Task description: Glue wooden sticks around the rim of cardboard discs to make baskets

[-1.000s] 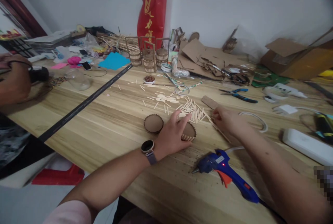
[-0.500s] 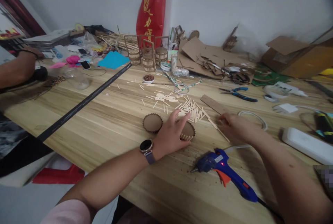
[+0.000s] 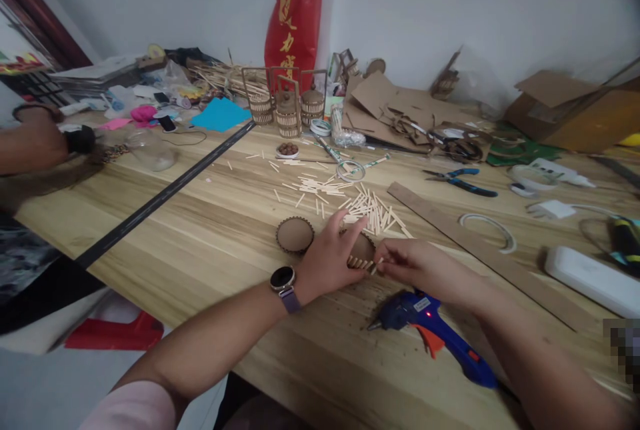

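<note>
My left hand [image 3: 325, 257], with a watch at the wrist, spans a round cardboard base [image 3: 363, 251] with a corrugated rim and steadies it on the table. Short wooden sticks stand along its near edge. At the right side of that rim, my right hand [image 3: 417, 269] pinches one short wooden stick [image 3: 377, 267]; whether it touches the rim is hard to tell. A second round cardboard base [image 3: 295, 235] lies left of my left hand. Below my right hand rests a blue glue gun [image 3: 433, 327] with its red light on. Loose sticks [image 3: 375, 210] are piled just beyond.
A long cardboard strip [image 3: 480, 250] lies right of my right hand. Pliers [image 3: 460, 181], a white power strip [image 3: 590, 280] and a bowl of brown beads [image 3: 287, 150] are around. Small finished baskets [image 3: 287, 117] stand behind. Another person's arm [image 3: 35, 140] is at the left.
My right hand has come left from beside the cardboard strip to the base's rim, with a short stick in its fingers. My left hand keeps its place on the base.
</note>
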A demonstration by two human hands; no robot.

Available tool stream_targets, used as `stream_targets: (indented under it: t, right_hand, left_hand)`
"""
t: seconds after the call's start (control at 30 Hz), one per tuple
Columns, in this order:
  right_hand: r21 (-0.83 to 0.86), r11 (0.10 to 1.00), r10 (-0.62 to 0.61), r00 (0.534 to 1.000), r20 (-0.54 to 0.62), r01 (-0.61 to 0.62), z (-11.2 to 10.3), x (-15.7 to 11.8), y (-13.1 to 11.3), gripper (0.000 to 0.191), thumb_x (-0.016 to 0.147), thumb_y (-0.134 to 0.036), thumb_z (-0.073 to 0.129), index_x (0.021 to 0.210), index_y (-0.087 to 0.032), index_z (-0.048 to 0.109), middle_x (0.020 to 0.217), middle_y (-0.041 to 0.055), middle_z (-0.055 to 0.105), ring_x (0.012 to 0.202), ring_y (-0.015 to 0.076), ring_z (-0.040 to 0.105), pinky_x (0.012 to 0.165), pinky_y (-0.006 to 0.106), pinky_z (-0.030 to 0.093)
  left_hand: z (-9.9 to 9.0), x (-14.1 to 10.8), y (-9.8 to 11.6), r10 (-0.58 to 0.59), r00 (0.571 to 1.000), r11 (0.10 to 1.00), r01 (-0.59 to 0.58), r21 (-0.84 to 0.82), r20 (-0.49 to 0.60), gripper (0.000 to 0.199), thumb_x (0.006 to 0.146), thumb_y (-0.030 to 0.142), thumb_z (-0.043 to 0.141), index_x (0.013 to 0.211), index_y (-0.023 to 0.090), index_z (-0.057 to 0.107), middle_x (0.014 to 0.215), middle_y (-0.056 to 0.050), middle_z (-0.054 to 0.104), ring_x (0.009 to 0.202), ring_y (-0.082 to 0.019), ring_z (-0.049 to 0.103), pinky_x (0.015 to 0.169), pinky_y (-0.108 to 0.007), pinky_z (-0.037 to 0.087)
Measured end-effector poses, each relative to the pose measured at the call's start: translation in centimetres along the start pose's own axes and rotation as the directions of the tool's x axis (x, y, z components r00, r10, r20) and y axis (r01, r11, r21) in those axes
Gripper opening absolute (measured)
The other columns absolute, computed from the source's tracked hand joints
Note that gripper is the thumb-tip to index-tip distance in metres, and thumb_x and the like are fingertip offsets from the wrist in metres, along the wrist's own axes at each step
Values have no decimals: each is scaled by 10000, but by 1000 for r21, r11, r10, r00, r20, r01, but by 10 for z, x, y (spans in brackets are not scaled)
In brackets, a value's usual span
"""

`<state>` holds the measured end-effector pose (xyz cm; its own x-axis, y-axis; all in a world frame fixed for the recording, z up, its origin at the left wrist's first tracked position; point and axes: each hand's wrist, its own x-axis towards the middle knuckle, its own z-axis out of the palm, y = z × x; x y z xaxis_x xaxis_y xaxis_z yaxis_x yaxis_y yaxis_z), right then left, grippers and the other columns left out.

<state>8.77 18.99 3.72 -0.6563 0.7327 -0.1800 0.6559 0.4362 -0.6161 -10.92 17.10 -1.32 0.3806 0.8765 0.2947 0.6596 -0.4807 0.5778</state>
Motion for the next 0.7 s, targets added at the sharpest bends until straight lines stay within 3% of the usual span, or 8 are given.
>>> stream_targets:
  t: [0.3,0.7]
  right_hand:
    - [-77,997,-32,997,-71,26,8,4,4,129,836,-290,475,773,-209,553,667,-7,567,607,150,506,578,252,372]
    - [-160,978,-146,986,-75,132,11,3,4,130,895,-247,436,803,-218,524,774,41,650,694,180,591,621,265,413]
  left_hand:
    - [1,-1,-1,25,999,1000,-25,0,-20,889,678,284,787,1417,249,294,1469,-170,225,1343,-361,343,1039,-502,409]
    - [2,0,-2,33,999,999,-33,0,-36,896,678,310,791,1420,267,291,1456,-154,239,1339,-344,351,1034,-485,423]
